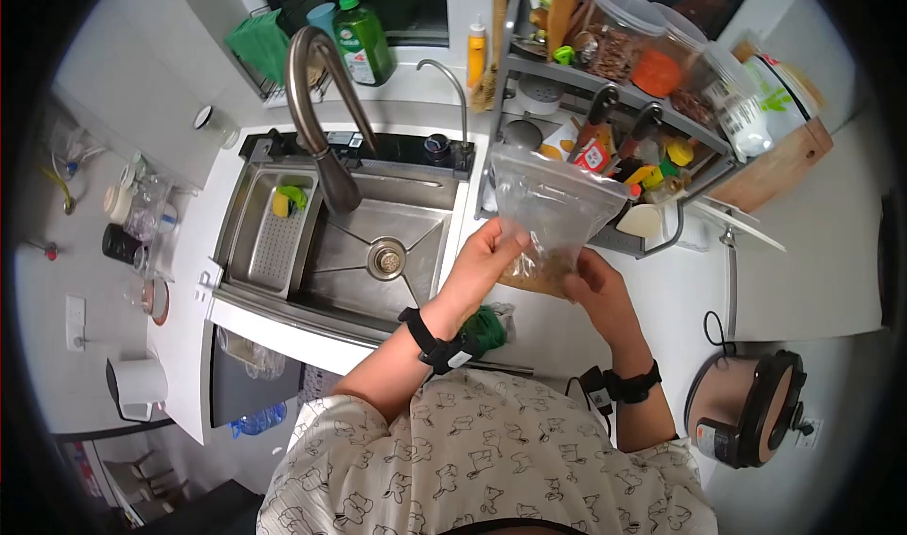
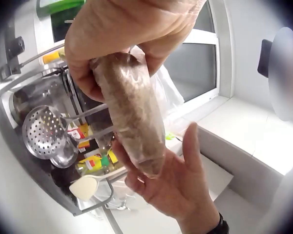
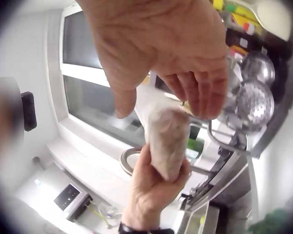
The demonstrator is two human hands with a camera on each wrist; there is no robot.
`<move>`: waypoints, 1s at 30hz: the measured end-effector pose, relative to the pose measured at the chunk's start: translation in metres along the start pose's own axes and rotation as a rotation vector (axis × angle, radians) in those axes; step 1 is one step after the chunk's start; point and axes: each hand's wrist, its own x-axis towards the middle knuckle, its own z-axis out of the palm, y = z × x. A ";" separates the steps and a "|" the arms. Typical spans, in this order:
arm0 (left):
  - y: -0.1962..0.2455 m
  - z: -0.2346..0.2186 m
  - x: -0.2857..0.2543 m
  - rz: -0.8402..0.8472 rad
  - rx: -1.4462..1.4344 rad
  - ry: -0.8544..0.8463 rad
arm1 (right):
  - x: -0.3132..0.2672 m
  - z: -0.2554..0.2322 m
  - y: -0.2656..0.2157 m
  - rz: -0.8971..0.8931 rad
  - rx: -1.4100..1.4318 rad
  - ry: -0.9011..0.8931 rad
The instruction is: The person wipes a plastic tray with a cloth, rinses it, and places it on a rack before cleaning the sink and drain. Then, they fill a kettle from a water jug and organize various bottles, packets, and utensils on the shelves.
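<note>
The bag (image 1: 548, 215) is held between both hands, right of the sink (image 1: 378, 242), before the rack (image 1: 605, 119).

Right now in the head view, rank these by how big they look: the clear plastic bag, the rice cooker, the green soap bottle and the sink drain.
1. Clear plastic bag, held up nearer the camera, so its lead is unsure.
2. Rice cooker, close behind it.
3. Green soap bottle.
4. Sink drain.

- Bright, even indoor light; white counter (image 1: 557, 332) slightly washed out.
- Strong fisheye bending, black vignette at the edges.
- Wrist views: close hands soft, corners blurred.
</note>
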 end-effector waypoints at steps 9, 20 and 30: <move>0.000 0.012 -0.012 -0.035 0.378 -0.250 | -0.014 -0.025 -0.027 -0.015 -0.083 -0.061; 0.019 -0.059 -0.050 -0.115 0.157 0.020 | -0.060 -0.187 -0.296 -0.563 -0.463 0.593; -0.008 -0.186 -0.177 -0.181 0.425 0.602 | 0.143 -0.385 -0.358 -0.429 -0.368 0.744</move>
